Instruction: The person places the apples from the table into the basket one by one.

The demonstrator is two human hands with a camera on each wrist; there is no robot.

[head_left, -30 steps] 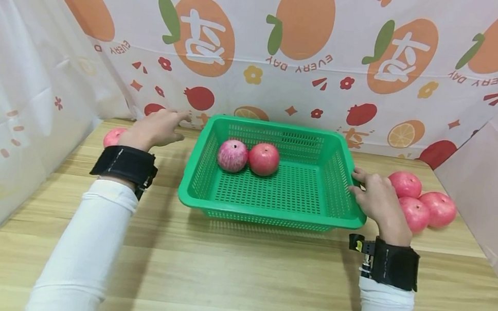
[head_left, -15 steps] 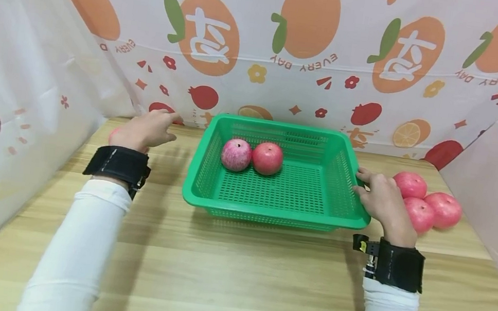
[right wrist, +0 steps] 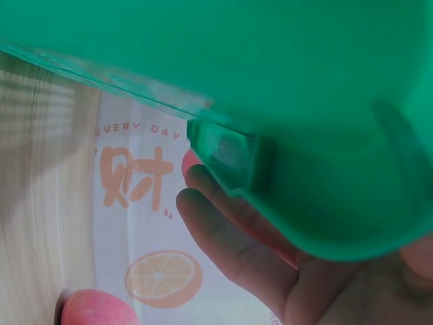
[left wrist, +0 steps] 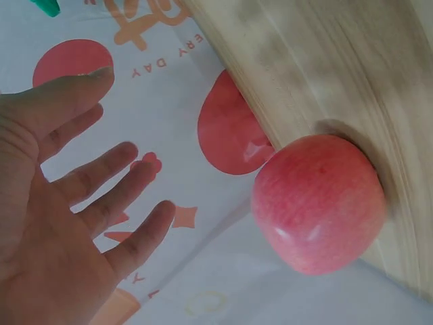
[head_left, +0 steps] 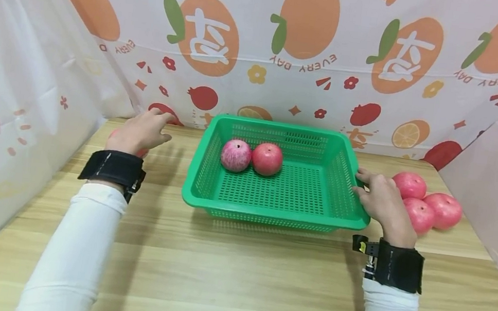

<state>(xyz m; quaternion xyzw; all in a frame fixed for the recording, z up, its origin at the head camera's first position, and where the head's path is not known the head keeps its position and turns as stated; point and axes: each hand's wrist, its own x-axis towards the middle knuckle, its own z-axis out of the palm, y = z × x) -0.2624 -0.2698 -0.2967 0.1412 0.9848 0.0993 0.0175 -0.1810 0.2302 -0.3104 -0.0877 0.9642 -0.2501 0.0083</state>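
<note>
My left hand (head_left: 141,131) hangs over a pink-red apple (left wrist: 319,204) at the table's far left, its fingers spread and apart from the fruit. In the head view the hand hides most of that apple. At the right end of a green plastic basket (head_left: 270,213), my right hand (head_left: 383,200) rests against the rim with fairly straight fingers. The rim hides part of that hand in the right wrist view. Side by side in the basket's left half sit a streaky purplish-red apple (head_left: 236,155) and a redder apple (head_left: 267,159).
Three pink apples (head_left: 445,210) cluster on the wooden table (head_left: 234,278) to the right of my right hand. A white fruit-print curtain (head_left: 255,32) closes off the back, and pale sheets (head_left: 21,70) hang at both sides.
My left hand has shifted slightly left and toward me over the apple. My right hand stays at the basket rim. The whole head view has moved a little.
</note>
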